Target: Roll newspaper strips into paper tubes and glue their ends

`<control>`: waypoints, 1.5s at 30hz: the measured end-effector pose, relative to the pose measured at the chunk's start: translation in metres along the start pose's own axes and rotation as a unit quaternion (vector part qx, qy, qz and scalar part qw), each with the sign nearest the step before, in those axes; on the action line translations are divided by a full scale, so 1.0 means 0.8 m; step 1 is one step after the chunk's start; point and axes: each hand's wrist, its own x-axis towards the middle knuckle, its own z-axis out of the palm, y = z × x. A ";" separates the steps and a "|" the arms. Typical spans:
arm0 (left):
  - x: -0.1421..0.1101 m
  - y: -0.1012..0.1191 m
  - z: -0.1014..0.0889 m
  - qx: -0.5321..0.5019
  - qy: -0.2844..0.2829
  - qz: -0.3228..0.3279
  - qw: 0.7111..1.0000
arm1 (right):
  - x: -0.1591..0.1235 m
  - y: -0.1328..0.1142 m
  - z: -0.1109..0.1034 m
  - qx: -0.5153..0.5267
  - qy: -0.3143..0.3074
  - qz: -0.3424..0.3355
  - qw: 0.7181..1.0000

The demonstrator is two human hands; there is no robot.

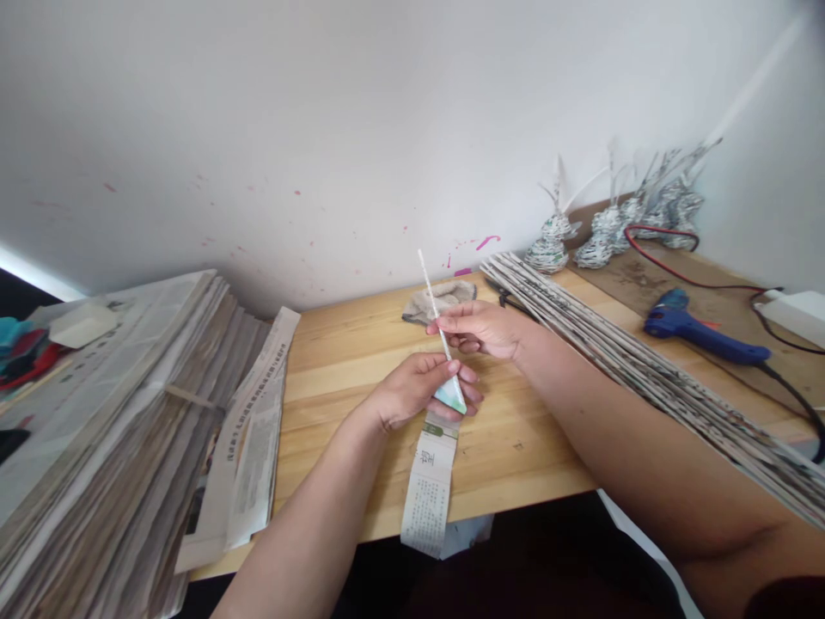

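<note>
My left hand [412, 387] is closed on the top corner of a narrow newspaper strip [429, 490] that lies on the wooden table [335, 378] and hangs over its front edge. My right hand [480, 328] pinches a thin white stick [433, 297] that slants up and to the left. The stick's lower end lies across the strip's corner at my left fingertips, where the paper is wrapped around it.
A tall stack of newspapers [109, 413] fills the left, with cut strips [254, 430] beside it. A bundle of rolled paper tubes [644, 361] runs along the right. Behind it lie a blue glue gun [699, 331], red cable, woven paper pieces [612, 228] and a cloth [438, 301].
</note>
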 end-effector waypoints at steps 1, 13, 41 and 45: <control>0.000 0.000 0.001 -0.003 -0.004 -0.005 1.000 | 0.000 0.000 0.000 -0.001 0.017 -0.002 1.000; -0.001 -0.003 0.004 0.018 -0.037 -0.027 0.999 | 0.005 -0.002 0.003 0.028 0.084 -0.045 0.995; -0.003 0.005 0.001 -0.011 0.005 -0.006 1.000 | -0.001 -0.003 -0.004 0.006 -0.017 -0.012 1.000; -0.003 0.007 0.001 -0.016 0.007 -0.011 1.000 | 0.000 0.002 -0.003 -0.018 -0.005 -0.011 1.000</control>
